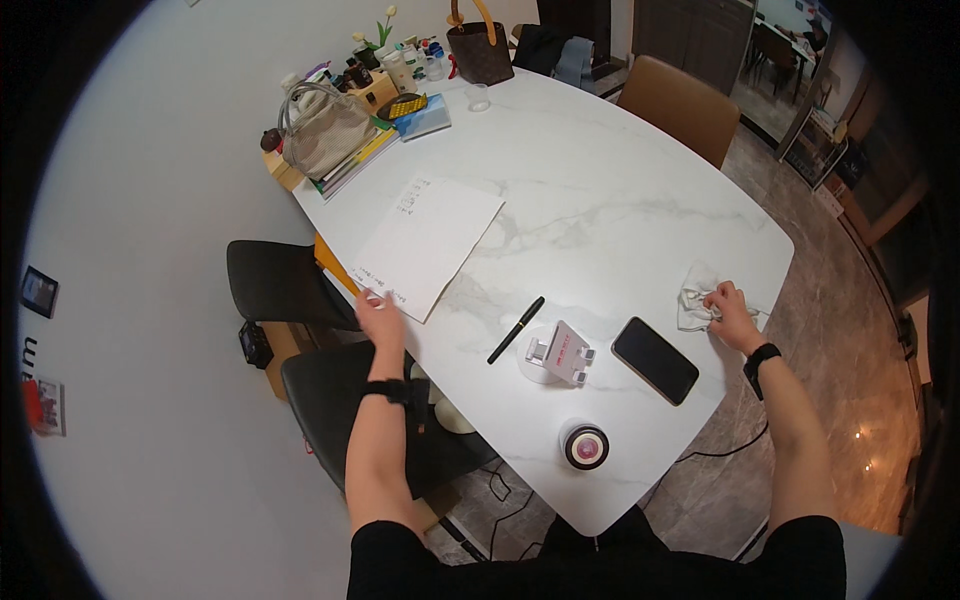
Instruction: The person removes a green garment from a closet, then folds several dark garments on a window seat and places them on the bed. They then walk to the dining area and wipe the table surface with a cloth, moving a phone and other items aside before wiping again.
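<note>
My left hand (380, 316) is at the table's left edge, its fingers at the near corner of a large white paper sheet (431, 240) with handwriting; whether they grip it is unclear. My right hand (731, 311) has its fingers closed on a crumpled white cloth or tissue (691, 301) near the right edge. Between the hands lie a black pen (516, 330), a white phone stand (568, 352) and a black smartphone (655, 360), screen up. A jar with a dark-rimmed lid (586, 447) stands nearest to me. Both wrists wear black bands.
At the table's far left are a striped handbag (330, 135), books (360, 161), a blue booklet (426, 118), bottles and a clear cup (478, 97). A brown handbag (481, 52) stands at the far end. Chairs (681, 109) flank the marble-patterned table (600, 180). Cables lie on the floor.
</note>
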Demonstrator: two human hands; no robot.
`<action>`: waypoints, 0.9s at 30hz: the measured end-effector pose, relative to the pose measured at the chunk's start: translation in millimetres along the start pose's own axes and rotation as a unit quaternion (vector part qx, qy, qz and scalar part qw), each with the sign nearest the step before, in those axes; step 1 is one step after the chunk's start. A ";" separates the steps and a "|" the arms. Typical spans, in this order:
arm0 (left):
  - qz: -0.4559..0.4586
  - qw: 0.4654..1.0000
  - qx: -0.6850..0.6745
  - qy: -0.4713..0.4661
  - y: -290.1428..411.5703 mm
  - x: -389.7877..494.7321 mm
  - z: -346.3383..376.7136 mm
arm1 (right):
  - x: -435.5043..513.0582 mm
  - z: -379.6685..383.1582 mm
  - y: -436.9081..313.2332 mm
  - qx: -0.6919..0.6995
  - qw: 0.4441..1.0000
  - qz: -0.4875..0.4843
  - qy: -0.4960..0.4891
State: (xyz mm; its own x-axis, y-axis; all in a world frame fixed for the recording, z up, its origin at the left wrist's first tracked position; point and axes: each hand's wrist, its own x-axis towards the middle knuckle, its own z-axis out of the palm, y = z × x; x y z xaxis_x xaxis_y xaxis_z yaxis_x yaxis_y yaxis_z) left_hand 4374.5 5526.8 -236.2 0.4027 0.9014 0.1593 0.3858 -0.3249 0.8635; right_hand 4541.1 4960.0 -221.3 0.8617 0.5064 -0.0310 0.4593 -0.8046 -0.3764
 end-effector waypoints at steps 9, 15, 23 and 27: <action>0.321 0.863 0.250 -0.298 41.6 -144.3 18.8 | 2.0 2.5 3.1 -0.008 1.000 -0.012 0.005; 0.327 0.859 0.256 -0.299 36.6 -133.7 27.4 | 1.0 2.0 1.2 -0.012 1.000 -0.019 0.013; 0.359 0.885 0.276 -0.105 21.2 -35.8 32.1 | 1.2 -1.7 -3.2 -0.001 1.000 0.006 -0.008; 0.414 0.825 0.381 -0.048 6.5 1.5 37.4 | 2.5 -2.9 -5.6 -0.007 1.000 0.012 -0.013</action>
State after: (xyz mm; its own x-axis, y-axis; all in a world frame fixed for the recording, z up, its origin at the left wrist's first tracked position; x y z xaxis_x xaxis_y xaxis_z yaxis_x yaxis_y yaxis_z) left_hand 4408.7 5515.2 -248.3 0.8398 0.2651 0.4737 0.3412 -0.9365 -0.0808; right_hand 4541.3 4964.9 -216.6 0.8671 0.4941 -0.0640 0.4410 -0.8209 -0.3630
